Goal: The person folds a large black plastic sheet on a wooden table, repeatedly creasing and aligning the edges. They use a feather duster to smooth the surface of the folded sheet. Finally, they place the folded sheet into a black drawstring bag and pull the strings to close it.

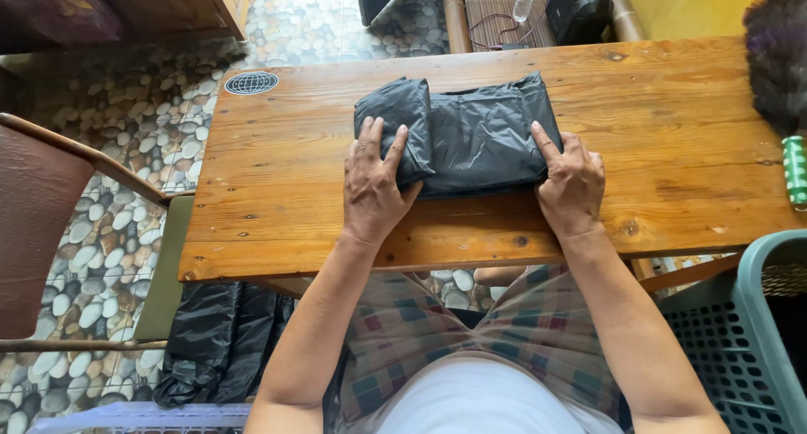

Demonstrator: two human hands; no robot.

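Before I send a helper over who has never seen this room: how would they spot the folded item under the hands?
On the long wooden plank table, look mid-top, where the left hand and right hand press down. Between them lies the folded black plastic bag, a glossy, crinkled bundle, the only black thing on the tabletop.

Bare wooden table [277, 224] left of folded black bag [471, 136], feather duster [777, 56] crowding right edge
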